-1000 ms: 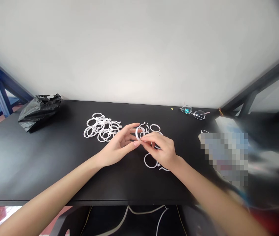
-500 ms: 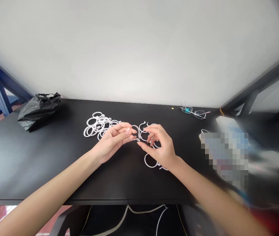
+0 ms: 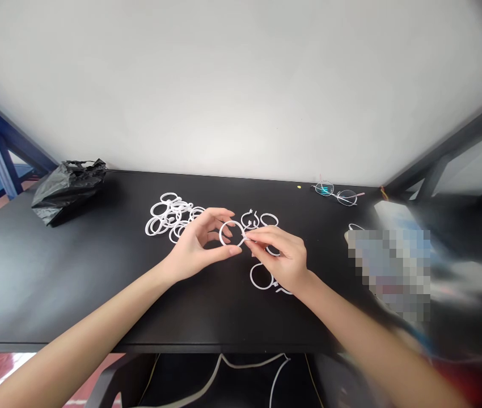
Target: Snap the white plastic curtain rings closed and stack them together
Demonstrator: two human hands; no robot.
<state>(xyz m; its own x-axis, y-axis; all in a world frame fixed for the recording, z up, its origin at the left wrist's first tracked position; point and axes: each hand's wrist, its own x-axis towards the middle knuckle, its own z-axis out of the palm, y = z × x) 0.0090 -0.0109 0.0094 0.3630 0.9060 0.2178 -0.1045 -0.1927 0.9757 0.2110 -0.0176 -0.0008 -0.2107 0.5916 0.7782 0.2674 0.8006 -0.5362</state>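
Observation:
A white plastic ring (image 3: 220, 234) with a small clasp is held up above the black tabletop between my hands. My right hand (image 3: 282, 250) pinches it by the clasp end, thumb against the fingertips. My left hand (image 3: 196, 245) curves around the ring's left side with thumb and fingers apart; whether a fingertip touches it I cannot tell. Behind my left hand lies a tangled pile of similar white rings (image 3: 159, 209), partly covered by the hand. Several more rings (image 3: 262, 276) lie around and beneath my right hand, some hidden by it.
A crumpled black plastic bag (image 3: 68, 190) sits at the back left of the desk (image 3: 173, 323). Round wire-framed glasses (image 3: 338, 196) lie near the wall at the back right. Blurred packages, one pixelated (image 3: 389, 272), stand at the right edge. Pale cables (image 3: 219, 368) hang below the desk.
The ring has turned so that its full circle faces me. My right hand has closed on its clasp end, while my left fingers have come off it and spread.

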